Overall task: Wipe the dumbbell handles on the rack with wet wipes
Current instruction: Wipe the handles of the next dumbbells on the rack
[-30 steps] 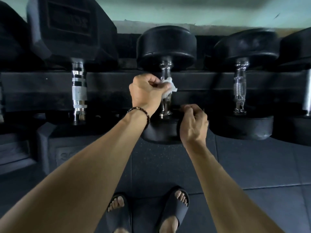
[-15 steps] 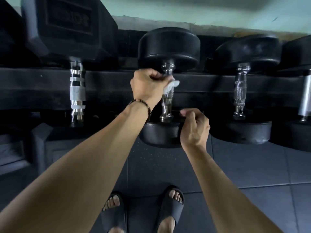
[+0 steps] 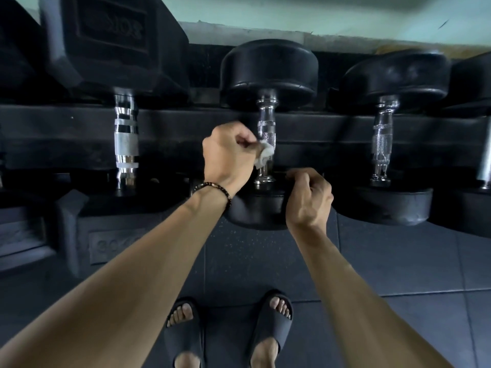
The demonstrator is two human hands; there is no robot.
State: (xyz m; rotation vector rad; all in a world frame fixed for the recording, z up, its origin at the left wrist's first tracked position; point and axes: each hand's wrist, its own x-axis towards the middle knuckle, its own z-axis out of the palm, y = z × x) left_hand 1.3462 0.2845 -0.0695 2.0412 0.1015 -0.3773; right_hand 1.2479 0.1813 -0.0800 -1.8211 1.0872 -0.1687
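Note:
A round black dumbbell lies across the dark rack point(image 3: 186, 128), its chrome knurled handle point(image 3: 266, 120) in the middle of the view. My left hand point(image 3: 228, 155) pinches a crumpled white wet wipe point(image 3: 264, 155) against the lower half of that handle. My right hand point(image 3: 309, 197) sits with curled fingers at the edge of the dumbbell's near head point(image 3: 255, 211); whether it grips the head or holds something small I cannot tell.
A hex dumbbell with a taped chrome handle point(image 3: 126, 139) lies to the left, another round dumbbell's handle point(image 3: 382, 139) to the right. Dark rubber floor tiles point(image 3: 398, 261) and my feet in black slides point(image 3: 271, 325) are below.
My left hand slid the wipe down the handle, from near the far head to its lower half. My right hand stayed at the near head.

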